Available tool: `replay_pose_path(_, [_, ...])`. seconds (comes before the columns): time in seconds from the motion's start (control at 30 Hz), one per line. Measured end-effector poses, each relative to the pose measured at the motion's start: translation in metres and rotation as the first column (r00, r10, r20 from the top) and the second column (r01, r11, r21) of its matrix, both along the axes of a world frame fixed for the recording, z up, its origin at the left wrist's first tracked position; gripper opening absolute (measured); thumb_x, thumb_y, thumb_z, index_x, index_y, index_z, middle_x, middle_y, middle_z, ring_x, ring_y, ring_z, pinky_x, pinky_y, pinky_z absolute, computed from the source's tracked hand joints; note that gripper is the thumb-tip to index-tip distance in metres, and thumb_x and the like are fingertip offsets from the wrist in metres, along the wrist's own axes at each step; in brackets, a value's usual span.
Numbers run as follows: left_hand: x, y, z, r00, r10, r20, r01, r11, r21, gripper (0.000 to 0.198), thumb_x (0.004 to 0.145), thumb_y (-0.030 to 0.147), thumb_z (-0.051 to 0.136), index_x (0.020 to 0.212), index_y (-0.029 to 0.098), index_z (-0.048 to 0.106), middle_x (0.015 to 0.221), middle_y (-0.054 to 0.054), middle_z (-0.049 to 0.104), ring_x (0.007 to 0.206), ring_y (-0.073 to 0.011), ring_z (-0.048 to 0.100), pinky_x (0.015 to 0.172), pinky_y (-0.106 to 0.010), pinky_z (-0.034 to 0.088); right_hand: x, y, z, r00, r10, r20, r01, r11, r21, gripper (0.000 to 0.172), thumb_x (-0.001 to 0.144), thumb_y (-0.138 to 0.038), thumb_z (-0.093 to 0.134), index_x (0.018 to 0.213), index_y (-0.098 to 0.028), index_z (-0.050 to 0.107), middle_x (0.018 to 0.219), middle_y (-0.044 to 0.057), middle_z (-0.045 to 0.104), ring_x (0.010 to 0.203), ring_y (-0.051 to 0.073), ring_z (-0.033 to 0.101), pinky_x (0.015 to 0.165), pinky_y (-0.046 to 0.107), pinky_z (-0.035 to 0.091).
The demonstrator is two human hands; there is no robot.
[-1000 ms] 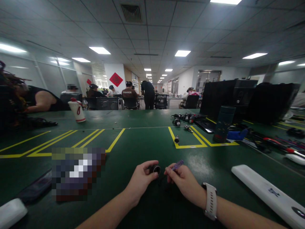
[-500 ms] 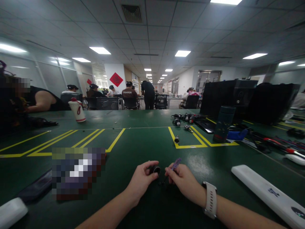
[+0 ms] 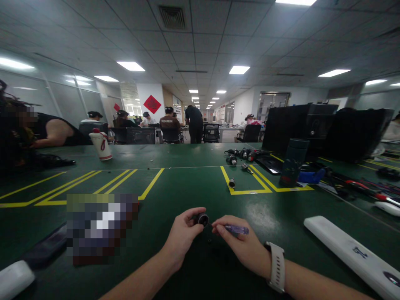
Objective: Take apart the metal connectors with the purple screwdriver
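Between the thumb and fingers of my left hand (image 3: 185, 230) is a small dark round metal part (image 3: 203, 219), its hollow end turned toward my right hand. My right hand (image 3: 239, 239) is closed on a screwdriver with a clear purple handle (image 3: 237, 229). The thin shaft points left at the opening of the round part; I cannot tell whether its tip touches inside. Just below, on the green table (image 3: 150, 254), lies a tiny dark piece (image 3: 209, 240).
Ahead stand a small metal cup-shaped part (image 3: 231, 183) and another metal part (image 3: 246, 168) inside yellow tape. A dark bottle (image 3: 293, 162) and a white device (image 3: 350, 246) are at right. A blurred-out object (image 3: 103, 229) lies left, a white tumbler (image 3: 101, 145) beyond.
My right hand has tipped the screwdriver from upright to nearly level, bringing its shaft toward the round part. My left hand has turned and raised the part slightly.
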State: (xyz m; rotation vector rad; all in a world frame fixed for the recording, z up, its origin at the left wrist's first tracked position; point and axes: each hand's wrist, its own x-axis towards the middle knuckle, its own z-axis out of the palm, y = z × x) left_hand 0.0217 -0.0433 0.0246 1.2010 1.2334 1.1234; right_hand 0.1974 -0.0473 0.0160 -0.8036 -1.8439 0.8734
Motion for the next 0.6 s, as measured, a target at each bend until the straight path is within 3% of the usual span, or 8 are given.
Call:
replay_pose_path(0.2, [0.006, -0.007, 0.005, 0.999, 0.022, 0.026, -0.022, 0.999, 0.025, 0.037, 0.064, 0.004, 0.058, 0.099, 0.014, 0.064, 0.097, -0.008, 0.07, 0.093, -0.0214, 0.064, 0.084, -0.034, 0.048, -0.001, -0.006, 0.004, 0.995, 0.002, 0.103, -0.012, 0.995, 0.095, 0.02, 0.086, -0.022, 0.049, 0.092, -0.022, 0.068, 0.084, 0.005, 0.067, 0.079, 0.017, 0.062, 0.075, 0.029, 0.046])
replay_pose_path(0.6, [0.009, -0.009, 0.009, 0.997, 0.075, 0.026, -0.076, 0.997, 0.022, 0.024, 0.065, 0.009, 0.061, 0.088, 0.012, 0.065, 0.091, -0.009, 0.069, 0.09, -0.0221, 0.064, 0.079, -0.034, 0.049, -0.003, -0.012, 0.003, 0.995, 0.026, 0.095, -0.046, 0.975, 0.217, 0.018, 0.086, -0.019, 0.049, 0.093, -0.021, 0.065, 0.085, 0.005, 0.067, 0.081, 0.016, 0.06, 0.076, 0.028, 0.046])
